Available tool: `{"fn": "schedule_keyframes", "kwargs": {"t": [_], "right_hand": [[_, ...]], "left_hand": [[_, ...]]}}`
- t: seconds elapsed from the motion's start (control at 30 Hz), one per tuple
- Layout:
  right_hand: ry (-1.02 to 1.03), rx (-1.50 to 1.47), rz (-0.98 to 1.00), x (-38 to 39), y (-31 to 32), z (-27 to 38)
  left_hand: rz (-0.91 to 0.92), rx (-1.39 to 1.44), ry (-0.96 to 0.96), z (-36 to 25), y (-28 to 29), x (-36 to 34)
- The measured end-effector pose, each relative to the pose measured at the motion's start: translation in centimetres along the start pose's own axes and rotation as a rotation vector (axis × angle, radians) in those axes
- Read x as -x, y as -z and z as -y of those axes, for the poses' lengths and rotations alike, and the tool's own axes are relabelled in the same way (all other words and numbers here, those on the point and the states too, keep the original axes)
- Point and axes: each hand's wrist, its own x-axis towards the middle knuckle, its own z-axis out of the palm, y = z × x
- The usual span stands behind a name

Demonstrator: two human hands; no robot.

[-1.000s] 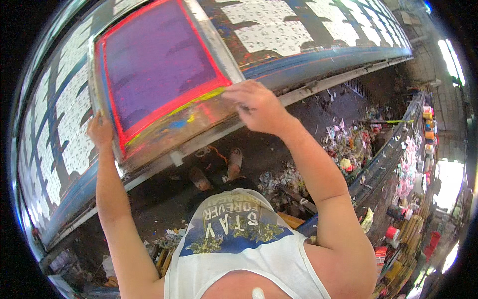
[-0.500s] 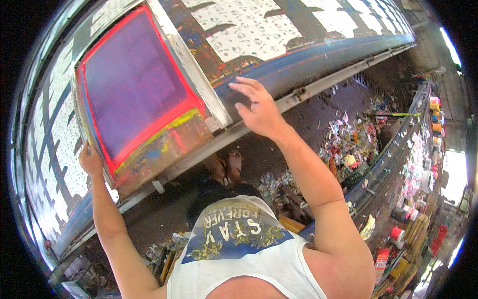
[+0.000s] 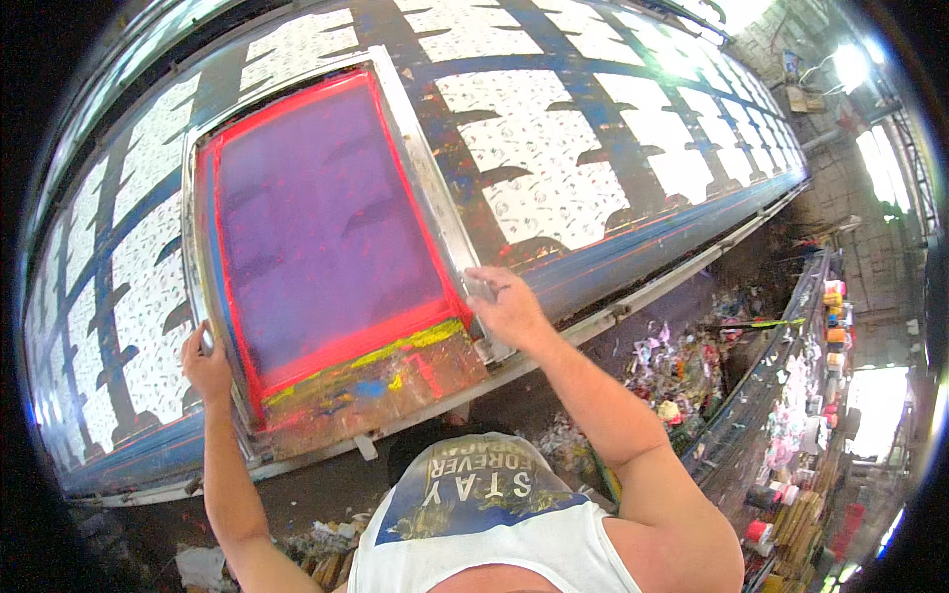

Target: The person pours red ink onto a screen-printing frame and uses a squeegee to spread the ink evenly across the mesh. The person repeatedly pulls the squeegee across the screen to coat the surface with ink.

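A screen-printing frame lies tilted across the long printing table, with a purple mesh bordered in red. Its near end is a brown strip smeared with yellow, blue and red paint. My left hand is closed on the frame's left side near the close corner, where a small grey piece shows by the fingers. On the right side rail, close to the near corner, my right hand grips with its fingers curled over the edge. Part of the rail is hidden under each hand.
White fabric pieces with small printed figures lie in rows along the table, between dark paint-stained strips. A rail runs along the near edge. Scraps are heaped on the floor at right, beside a long bench with paint containers.
My right hand, raised with fingers spread before, has come down onto the frame's right rail. My left hand still holds the left side. The view has shifted, showing more of the table.
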Motion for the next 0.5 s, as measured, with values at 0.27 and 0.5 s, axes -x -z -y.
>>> {"fn": "schedule_keyframes", "kwargs": {"t": [0.27,0.5], "right_hand": [[0.030,-0.079,-0.151,1.0,1.3,4.6],[0.122,-0.128,-0.210,-0.6,5.6,3.5]], "left_hand": [[0.031,0.166,0.082,1.3,0.5,-0.4],[0.062,0.269,0.167,-2.8,1.5,-2.6]]}}
